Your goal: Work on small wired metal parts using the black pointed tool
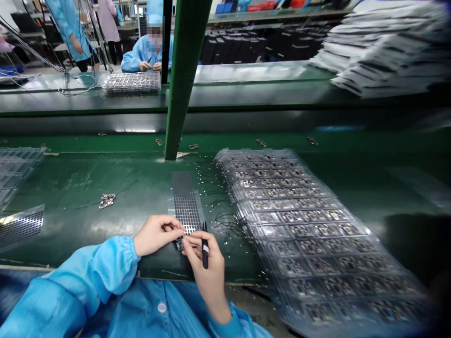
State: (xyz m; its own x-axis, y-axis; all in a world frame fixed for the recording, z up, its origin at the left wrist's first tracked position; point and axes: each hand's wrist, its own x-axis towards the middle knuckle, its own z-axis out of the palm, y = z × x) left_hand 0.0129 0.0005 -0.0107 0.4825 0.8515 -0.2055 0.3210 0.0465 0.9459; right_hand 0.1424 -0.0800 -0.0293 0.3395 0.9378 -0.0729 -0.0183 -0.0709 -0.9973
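My left hand [158,234] is closed, its thumb and forefinger pinched at the edge of a small circuit board [179,244]. Most of that board is hidden beneath my fingers. My right hand [209,265] keeps a pair of black tweezers [205,251] between its fingers, tips pointing up and away. Its thumb and fingertips meet at the right side of the same board. Just beyond both hands lies a sheet of small square stickers [186,206], bare of squares toward its far end. Whether a sticker is between my fingertips cannot be made out.
Stacked clear trays [299,211] of circuit boards fill the right, with loose wires at their left edge. A green post [183,80] rises ahead. Loose boards [107,201], another sticker sheet [23,225] and clear trays [17,164] lie left. A co-worker [146,51] sits opposite.
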